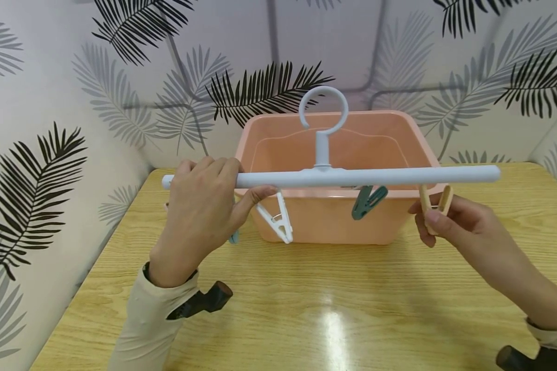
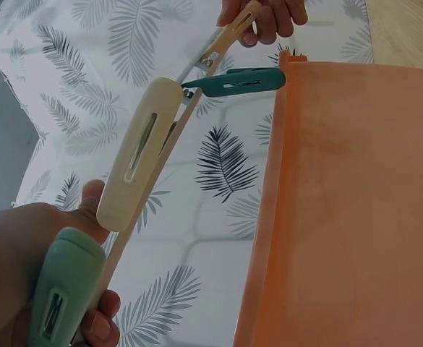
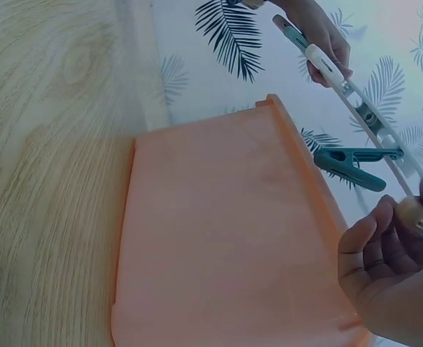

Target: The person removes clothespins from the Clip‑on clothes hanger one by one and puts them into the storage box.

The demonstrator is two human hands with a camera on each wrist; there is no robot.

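A white hanger (image 1: 376,176) with a straight bar and a round hook is held level in the head view. My left hand (image 1: 197,216) grips the bar near its left end, thumb along the lower side. Beneath the other end, my right hand (image 1: 478,226) pinches a pale yellow clothespin (image 1: 446,198) by its handles, its upper end at the bar. A white clothespin (image 1: 284,219) and a dark green clothespin (image 1: 364,203) hang from the bar between the hands. In the left wrist view a light green clothespin (image 2: 68,285) is beside my left hand.
A pink plastic basin (image 1: 322,221) stands on the wooden table (image 1: 260,304) just behind the hanger. Leaf-patterned cloth (image 1: 51,77) covers the surfaces behind and to the left. Dark camera mounts (image 1: 209,300) are on both wrists.
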